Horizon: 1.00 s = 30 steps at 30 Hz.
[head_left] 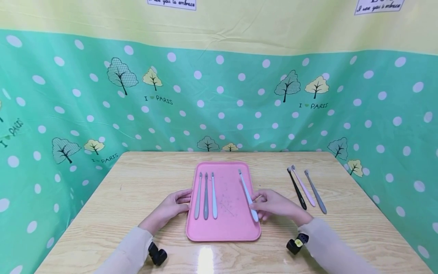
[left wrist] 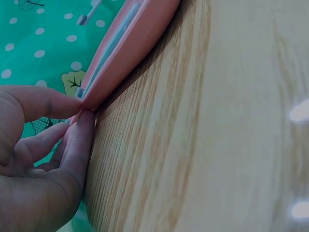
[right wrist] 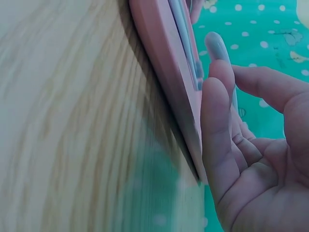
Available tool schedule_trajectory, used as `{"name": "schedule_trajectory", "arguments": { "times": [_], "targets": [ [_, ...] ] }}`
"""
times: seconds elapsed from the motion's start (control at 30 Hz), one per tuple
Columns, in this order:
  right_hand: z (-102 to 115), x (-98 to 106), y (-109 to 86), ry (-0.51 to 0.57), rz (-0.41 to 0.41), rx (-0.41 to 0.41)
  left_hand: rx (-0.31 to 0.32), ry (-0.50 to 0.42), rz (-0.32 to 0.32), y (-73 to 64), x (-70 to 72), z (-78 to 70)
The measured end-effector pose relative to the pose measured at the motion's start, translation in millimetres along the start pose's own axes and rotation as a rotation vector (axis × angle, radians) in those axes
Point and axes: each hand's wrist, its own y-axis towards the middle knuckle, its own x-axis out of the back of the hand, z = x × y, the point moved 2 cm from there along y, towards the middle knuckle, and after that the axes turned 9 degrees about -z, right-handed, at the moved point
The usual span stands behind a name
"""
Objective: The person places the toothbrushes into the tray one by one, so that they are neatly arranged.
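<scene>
A pink tray [head_left: 224,232] lies on the wooden table with three toothbrushes side by side in its left half: a light grey one [head_left: 198,198], a darker grey one [head_left: 206,198] and a pale blue one [head_left: 214,198]. My left hand [head_left: 171,207] pinches the tray's left edge; in the left wrist view, the thumb [left wrist: 53,102] is at the rim. With thumb and fingers, my right hand [head_left: 275,205] pinches another pale blue toothbrush [head_left: 245,186] over the tray's right side. Its handle end [right wrist: 216,46] sticks out past the fingertips in the right wrist view.
Right of the tray, three more toothbrushes lie on the table [head_left: 143,171]: a black one [head_left: 297,189], a pink one [head_left: 303,186] and a grey-blue one [head_left: 316,192]. A green polka-dot curtain [head_left: 219,125] hangs behind the table and at both sides.
</scene>
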Motion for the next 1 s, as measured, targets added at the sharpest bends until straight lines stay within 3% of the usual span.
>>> {"name": "schedule_trajectory", "arguments": {
  "times": [0.37,1.0],
  "targets": [
    [7,-23,16.3,0.035,0.002,0.014,0.006,-0.007,0.005,-2.7,1.0,-2.3],
    [12,-57,36.6,0.113,-0.015,-0.043,-0.006,-0.019,0.028,-1.5,0.6,-3.0]
  ]
}}
